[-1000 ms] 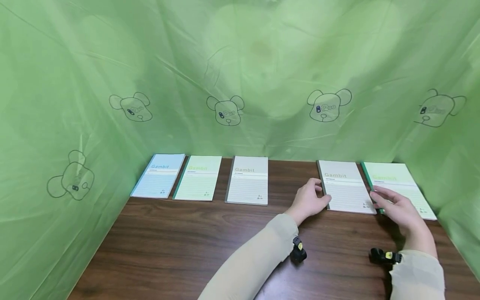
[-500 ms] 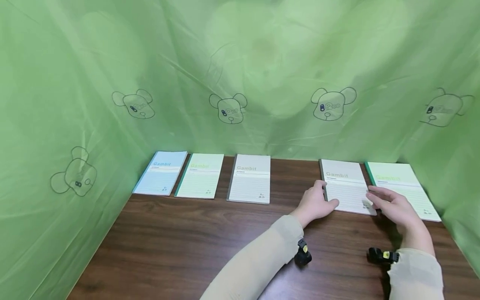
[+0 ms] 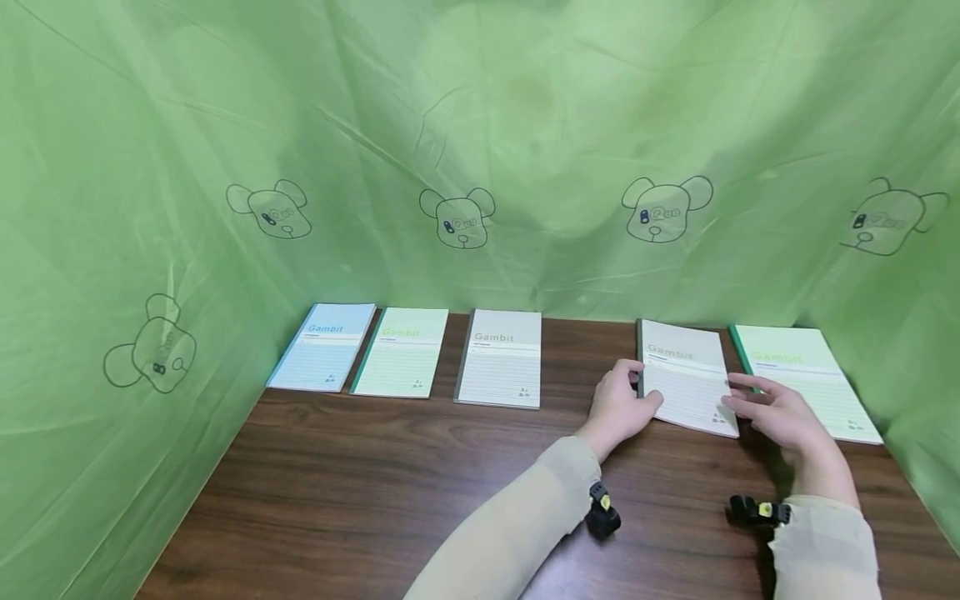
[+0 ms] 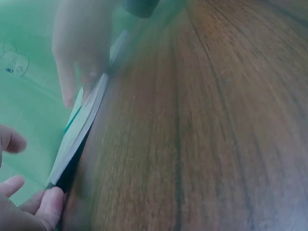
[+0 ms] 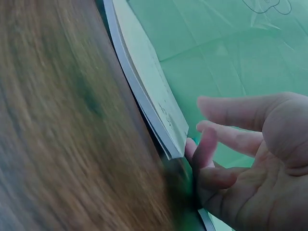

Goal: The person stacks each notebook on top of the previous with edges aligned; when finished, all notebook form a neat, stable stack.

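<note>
In the head view, my left hand (image 3: pixel 620 406) grips the left edge of a grey-white Gambit notebook (image 3: pixel 682 383), with its thumb on the cover. The left wrist view shows the thumb (image 4: pixel 50 204) pinching the notebook's near corner, with a dark gap under its front edge. My right hand (image 3: pixel 776 417) is at the notebook's right edge. In the right wrist view its fingers (image 5: pixel 207 144) are beside the notebook's corner (image 5: pixel 175 144) and look loosely bent, not closed round it. A green notebook (image 3: pixel 813 375) lies just right, partly behind the right hand.
To the left, a blue notebook (image 3: pixel 322 346), a second green notebook (image 3: pixel 401 352) and another grey-white notebook (image 3: pixel 498 358) lie in a row along the back of the wooden table (image 3: pixel 360 492). Green curtain (image 3: pixel 525 125) surrounds the table's back and sides.
The right-hand grey-white notebook has tilted a little and its right edge has shifted left, away from the green one. My right hand has moved slightly left with that edge.
</note>
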`<state>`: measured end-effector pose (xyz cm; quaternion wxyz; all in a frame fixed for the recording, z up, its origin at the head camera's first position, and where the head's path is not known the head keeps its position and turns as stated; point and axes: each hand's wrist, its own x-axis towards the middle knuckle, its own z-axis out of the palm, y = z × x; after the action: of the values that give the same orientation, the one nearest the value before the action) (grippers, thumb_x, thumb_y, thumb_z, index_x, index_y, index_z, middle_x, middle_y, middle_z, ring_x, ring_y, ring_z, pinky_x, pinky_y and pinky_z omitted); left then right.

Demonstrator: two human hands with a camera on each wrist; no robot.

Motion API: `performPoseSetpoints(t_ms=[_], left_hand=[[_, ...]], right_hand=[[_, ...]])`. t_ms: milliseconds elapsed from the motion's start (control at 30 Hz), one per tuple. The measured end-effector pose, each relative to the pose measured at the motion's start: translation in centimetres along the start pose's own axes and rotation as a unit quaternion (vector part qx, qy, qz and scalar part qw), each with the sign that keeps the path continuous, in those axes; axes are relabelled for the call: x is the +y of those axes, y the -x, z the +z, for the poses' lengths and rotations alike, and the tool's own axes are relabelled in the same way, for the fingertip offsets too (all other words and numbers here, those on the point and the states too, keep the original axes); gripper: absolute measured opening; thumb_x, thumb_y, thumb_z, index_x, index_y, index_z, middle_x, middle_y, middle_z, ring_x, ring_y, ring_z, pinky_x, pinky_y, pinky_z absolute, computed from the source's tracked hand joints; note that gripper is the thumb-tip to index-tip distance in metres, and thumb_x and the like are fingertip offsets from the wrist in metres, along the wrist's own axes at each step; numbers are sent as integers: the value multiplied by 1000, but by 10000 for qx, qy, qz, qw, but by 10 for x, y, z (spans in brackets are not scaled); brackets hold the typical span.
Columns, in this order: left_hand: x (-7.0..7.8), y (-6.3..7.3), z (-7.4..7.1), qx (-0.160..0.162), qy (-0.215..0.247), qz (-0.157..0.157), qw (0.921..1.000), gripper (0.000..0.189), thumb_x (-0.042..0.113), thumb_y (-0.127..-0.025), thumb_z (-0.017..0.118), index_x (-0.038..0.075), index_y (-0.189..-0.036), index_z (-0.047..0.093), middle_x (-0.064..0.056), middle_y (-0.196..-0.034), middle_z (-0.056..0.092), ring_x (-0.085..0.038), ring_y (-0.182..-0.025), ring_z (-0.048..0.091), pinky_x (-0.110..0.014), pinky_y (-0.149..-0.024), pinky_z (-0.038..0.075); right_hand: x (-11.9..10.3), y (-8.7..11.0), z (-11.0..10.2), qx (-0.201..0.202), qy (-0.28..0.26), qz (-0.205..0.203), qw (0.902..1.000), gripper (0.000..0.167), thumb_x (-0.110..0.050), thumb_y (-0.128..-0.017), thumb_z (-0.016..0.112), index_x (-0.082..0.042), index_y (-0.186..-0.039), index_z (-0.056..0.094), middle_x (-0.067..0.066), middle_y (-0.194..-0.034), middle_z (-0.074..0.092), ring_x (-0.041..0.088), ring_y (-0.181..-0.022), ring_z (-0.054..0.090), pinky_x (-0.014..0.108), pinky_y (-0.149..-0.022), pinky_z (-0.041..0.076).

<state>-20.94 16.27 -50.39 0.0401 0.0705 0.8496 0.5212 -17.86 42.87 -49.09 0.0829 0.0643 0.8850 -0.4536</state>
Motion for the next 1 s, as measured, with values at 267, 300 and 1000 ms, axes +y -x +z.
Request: performPoseSetpoints(t_ms=[267,300,1000], left_hand=[[-14,-5,-3,894,727,-67,9933,38,-4,-84,76,14,-118,75,3,-105,76,3,-74,63,-18,-75,52],[-15,-5,-3,947,799,-137,9922,37,-4,-84,76,14,-116,75,3,-104,76,3,-74,63,-19,-75,52],[-13,-2,-5,207,1066,-781,9910,49,-11,-81,71,8,-126,75,6,-90,73,-3,-76,64,-20,-71,58]], right_hand=[[-8,-3,13,-98,-59,-165,9998,71,-26,-109,70,13,-160,40,42,-150,48,-10,-94,56,22,-78,56],[-8,-3,13,-144,-158,-151,9997,73,-25,-108,71,13,-161,38,42,-150,48,-8,-94,58,22,-79,57],[-3,-7,16,-207,-444,129,9987,78,-17,-108,71,16,-163,28,31,-140,60,-5,-94,58,22,-79,56]])
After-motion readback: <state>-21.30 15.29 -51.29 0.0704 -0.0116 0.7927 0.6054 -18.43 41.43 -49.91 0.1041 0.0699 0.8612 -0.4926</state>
